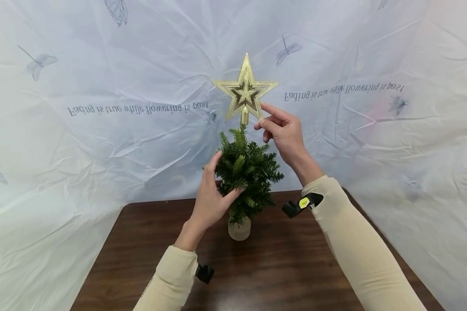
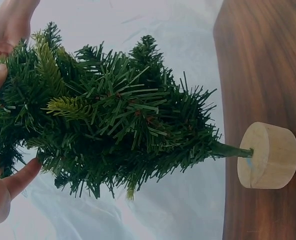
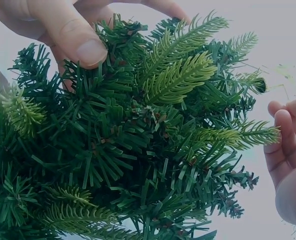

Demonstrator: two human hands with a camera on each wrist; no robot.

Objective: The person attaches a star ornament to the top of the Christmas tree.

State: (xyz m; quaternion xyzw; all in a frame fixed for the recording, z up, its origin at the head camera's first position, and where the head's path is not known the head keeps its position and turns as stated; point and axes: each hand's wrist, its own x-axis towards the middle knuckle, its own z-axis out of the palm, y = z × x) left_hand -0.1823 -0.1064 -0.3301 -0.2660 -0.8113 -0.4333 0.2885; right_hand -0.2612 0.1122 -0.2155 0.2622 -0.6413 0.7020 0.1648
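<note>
A small artificial Christmas tree [image 1: 252,168] stands upright on a round wooden base [image 2: 275,157]. My left hand [image 1: 208,201] holds the tree from its left side, thumb in front and fingers around the branches. In the right wrist view, the thumb of that left hand [image 3: 63,25] presses into the needles. Over the tree's tip stands a gold star topper [image 1: 246,91], its socket at or just above the top sprig. My right hand [image 1: 287,133] pinches the star's lower right point between thumb and fingers. Whether the sprig sits inside the socket, I cannot tell.
The tree stands on a dark brown wooden table [image 1: 295,268], near its back edge. Behind and beside the table hangs a pale, creased cloth [image 1: 159,56] printed with dragonflies and lettering. A black strap mount [image 1: 303,204] sits on the right wrist.
</note>
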